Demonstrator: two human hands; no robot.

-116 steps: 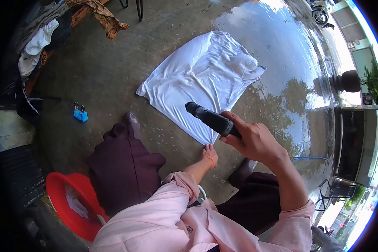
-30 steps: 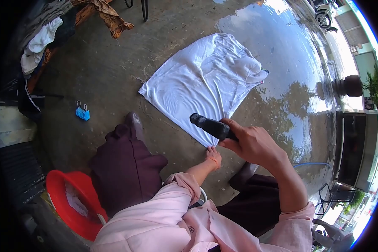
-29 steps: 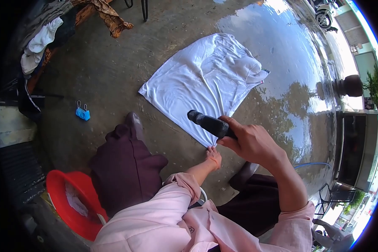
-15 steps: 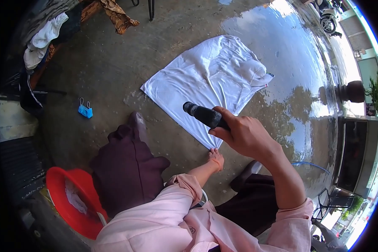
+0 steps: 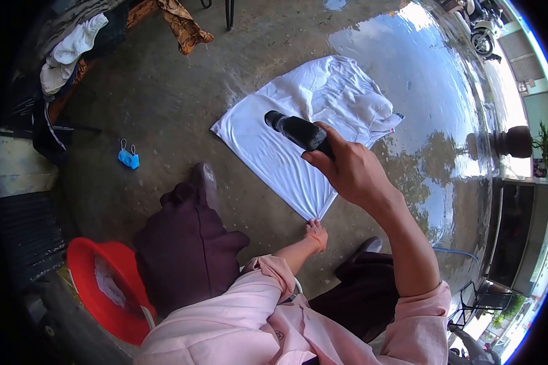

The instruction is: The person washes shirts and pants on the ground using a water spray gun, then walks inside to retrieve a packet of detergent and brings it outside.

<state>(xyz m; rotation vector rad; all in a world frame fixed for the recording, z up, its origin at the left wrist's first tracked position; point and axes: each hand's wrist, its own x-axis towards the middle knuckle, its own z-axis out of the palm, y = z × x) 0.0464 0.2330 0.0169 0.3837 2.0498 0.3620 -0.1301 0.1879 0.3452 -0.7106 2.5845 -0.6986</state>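
A wet-looking white garment lies spread on the concrete floor, its far part crumpled and its near end drawn to a point. At that point my left hand is closed on the fabric, down at floor level. Creases fan out from those fingers. My right hand grips a black, thick-bodied tool with a narrower rounded end, held above the garment and overlapping it in this view. The tool's underside is hidden, so I cannot tell its exact kind.
A red bucket with pale cloth inside stands at my left. A blue face mask lies on the floor. Wet, reflective ground spreads to the right, with a thin blue hose. White cloth hangs at upper left.
The garment's near end looks pulled tighter to a point at my left hand. My right hand and the black tool have shifted slightly, and the whole view has drifted a little.
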